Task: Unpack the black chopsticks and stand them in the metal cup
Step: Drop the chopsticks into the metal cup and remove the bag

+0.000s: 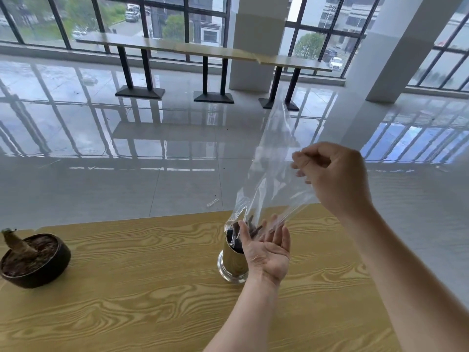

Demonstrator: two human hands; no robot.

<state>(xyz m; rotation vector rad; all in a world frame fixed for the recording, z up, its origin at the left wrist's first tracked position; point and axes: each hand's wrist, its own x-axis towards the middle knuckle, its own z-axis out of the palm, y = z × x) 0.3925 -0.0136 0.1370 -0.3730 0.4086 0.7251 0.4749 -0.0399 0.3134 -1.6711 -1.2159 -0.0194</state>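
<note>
A metal cup (229,264) stands on the wooden table (142,288), right of centre. Dark chopstick ends (253,228) show just above its rim, inside the mouth of a clear plastic bag (269,179). The bag stretches up and to the right from the cup. My right hand (335,179) pinches the bag's upper part, well above the table. My left hand (267,250) is palm up with straight fingers, beside the cup's rim, touching the bag's lower end and the chopsticks. How deep the chopsticks sit in the cup is hidden.
A dark round pot (35,260) with soil and a cut plant stump sits at the table's left edge. Beyond the table's far edge lies glossy tiled floor, with a long bench-like counter (203,50) on black legs by the windows and white pillars at right.
</note>
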